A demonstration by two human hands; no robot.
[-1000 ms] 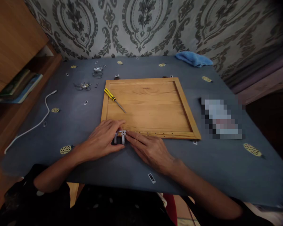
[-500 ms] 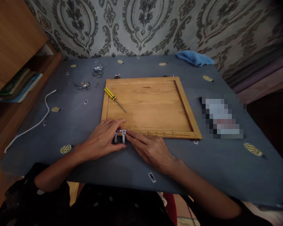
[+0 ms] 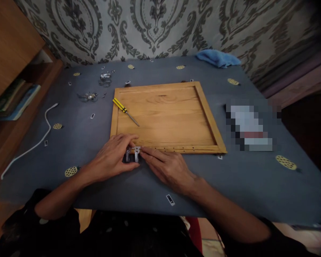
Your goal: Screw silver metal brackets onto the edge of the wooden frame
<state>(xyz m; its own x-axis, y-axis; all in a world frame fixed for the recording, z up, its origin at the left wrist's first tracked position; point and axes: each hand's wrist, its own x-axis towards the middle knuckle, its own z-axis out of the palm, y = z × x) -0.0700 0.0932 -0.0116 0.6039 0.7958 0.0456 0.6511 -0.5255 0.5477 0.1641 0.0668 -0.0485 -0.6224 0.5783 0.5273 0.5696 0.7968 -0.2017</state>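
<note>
A small metal hinge point(image 3: 133, 153) sits at the near left corner of a square wooden panel point(image 3: 166, 116) with a raised frame. My left hand point(image 3: 113, 157) lies over the panel's corner, fingers curled around the hinge from the left. My right hand point(image 3: 167, 167) presses the hinge from the right with its fingertips together. A yellow-handled screwdriver point(image 3: 124, 110) lies on the panel near its left edge, apart from both hands. A row of small holes runs along the panel's near rail.
Loose metal hardware point(image 3: 104, 78) and small screws lie at the table's far left. A white cable point(image 3: 40, 137) curls along the left edge. A blue cloth point(image 3: 216, 59) rests at the back. A wooden shelf with books point(image 3: 13, 100) stands to the left.
Both hands stay on the hinge at the panel's corner. The view has tipped slightly, so everything sits a little lower left in the picture.
</note>
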